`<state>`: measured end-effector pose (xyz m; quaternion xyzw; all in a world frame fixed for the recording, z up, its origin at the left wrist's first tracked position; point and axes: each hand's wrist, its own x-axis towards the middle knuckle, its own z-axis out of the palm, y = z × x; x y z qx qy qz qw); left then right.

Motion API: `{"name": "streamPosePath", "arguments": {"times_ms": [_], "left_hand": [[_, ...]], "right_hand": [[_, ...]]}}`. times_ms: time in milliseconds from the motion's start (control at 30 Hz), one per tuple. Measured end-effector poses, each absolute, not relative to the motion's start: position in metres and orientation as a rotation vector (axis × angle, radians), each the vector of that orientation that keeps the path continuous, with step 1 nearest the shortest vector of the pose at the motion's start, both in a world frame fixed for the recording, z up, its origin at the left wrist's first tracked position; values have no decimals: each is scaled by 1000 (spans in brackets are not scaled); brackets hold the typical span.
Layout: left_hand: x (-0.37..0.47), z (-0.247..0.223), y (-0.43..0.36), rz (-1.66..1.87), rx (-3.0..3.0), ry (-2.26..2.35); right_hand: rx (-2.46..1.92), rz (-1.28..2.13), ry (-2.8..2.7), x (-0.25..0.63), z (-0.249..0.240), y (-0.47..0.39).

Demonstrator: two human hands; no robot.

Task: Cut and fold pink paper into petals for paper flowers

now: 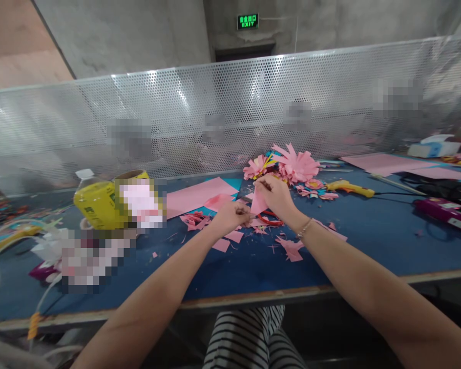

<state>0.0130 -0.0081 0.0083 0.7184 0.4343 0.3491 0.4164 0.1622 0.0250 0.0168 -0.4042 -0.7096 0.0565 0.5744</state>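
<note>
Between my hands a piece of pink paper [258,201] is held up, folded to a pointed shape. My right hand [271,192] pinches its upper part. At its lower left corner, the fingers of my left hand [233,216] are closed on the same paper. Red-handled scissors [269,220] lie on the table just beneath, partly hidden by the paper and my right hand. Pink paper scraps [291,248] and cut squares [221,245] are scattered around. Behind my left hand lie large pink sheets [195,197] over blue-green paper [236,185].
Fringed pink paper flowers [296,165] are piled at the back, beside a yellow glue gun [351,188]. A purple power strip [447,214] lies at right. At left stands a yellow-labelled bottle [96,202]. A perforated metal screen [176,118] runs along the table's back.
</note>
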Motion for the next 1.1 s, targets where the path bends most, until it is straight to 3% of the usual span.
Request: {"name": "streamPosePath", "arguments": {"times_ms": [167,533,733,900,1100], "left_hand": [[10,6,-6,845,1845,1116],[7,-1,-11,334,1831,994],[10,6,-2,799,1638,995],[10,3,1,1141,1863,1033],[9,4,-5,1242,2051,1045]], "right_hand": [[-927,276,-1634,162,17,25],[-854,458,-1569,168,19,35],[-846,358,-1804,161,16,25],[-765,304,-1918,148,9,15],[-728,440,-1795,142,9,10]]}}
